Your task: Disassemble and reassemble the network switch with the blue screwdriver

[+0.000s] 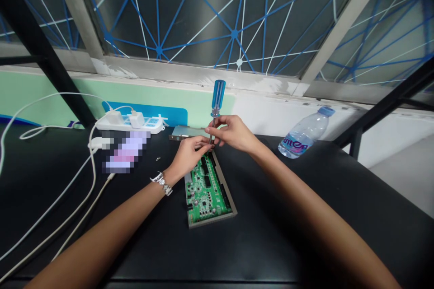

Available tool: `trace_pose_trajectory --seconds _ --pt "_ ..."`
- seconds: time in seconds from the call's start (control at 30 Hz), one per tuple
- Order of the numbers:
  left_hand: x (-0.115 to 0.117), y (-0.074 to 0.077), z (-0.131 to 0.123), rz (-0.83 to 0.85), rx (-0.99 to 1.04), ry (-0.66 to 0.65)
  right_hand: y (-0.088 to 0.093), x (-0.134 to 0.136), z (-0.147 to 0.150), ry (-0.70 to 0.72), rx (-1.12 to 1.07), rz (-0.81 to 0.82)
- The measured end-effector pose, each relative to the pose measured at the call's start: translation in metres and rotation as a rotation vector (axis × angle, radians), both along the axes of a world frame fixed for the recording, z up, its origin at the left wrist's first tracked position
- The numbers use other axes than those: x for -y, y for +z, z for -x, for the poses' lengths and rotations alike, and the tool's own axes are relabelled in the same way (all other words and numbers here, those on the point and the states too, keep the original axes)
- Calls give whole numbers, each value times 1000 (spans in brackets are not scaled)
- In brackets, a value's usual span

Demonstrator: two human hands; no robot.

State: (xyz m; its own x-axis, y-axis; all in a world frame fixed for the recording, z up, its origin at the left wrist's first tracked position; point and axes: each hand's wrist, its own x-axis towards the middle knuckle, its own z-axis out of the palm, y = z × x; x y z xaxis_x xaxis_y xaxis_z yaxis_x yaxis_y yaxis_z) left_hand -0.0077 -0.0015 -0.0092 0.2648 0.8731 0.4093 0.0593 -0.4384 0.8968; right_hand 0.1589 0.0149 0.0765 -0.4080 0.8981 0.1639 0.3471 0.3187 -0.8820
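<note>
A green circuit board point(207, 192) lies in a grey metal tray on the black table point(305, 216). A screwdriver with a clear blue handle point(217, 95) stands upright over the board's far end. My right hand point(233, 133) is closed around its metal shaft just below the handle. My left hand point(188, 153), with a silver watch on the wrist, pinches the shaft's lower end close to the board. The tip is hidden behind my fingers.
A plastic water bottle point(305, 137) lies on its side at the right. A white power strip point(132, 122) with plugged chargers and white cables point(81, 198) sits at the left. A grey metal cover point(186, 133) lies behind the board. A small screw point(158, 159) rests near a pixelated patch.
</note>
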Motion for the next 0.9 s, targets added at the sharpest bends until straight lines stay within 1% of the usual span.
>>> trace_pose_trajectory --seconds 0.07,0.17,0.3,0.47,0.67,0.8,0.9 --pt "-1 -1 0 -11 -22 25 -1 -1 0 -13 -14 -13" --pt "-1 -1 2 -44 -57 40 -1 -2 -2 18 -28 6" --pt "-2 0 7 -110 -101 -20 2 -1 -4 70 -44 36" --pt "-5 -1 9 -159 -215 -17 5 2 -4 142 -110 150" --pt "-8 -6 5 -126 -172 -77 7 5 -3 207 -147 224" --pt "-8 -4 2 -124 -193 -46 7 8 2 222 -180 268" --pt "-8 -4 -1 -114 -171 -50 3 8 5 193 -153 230"
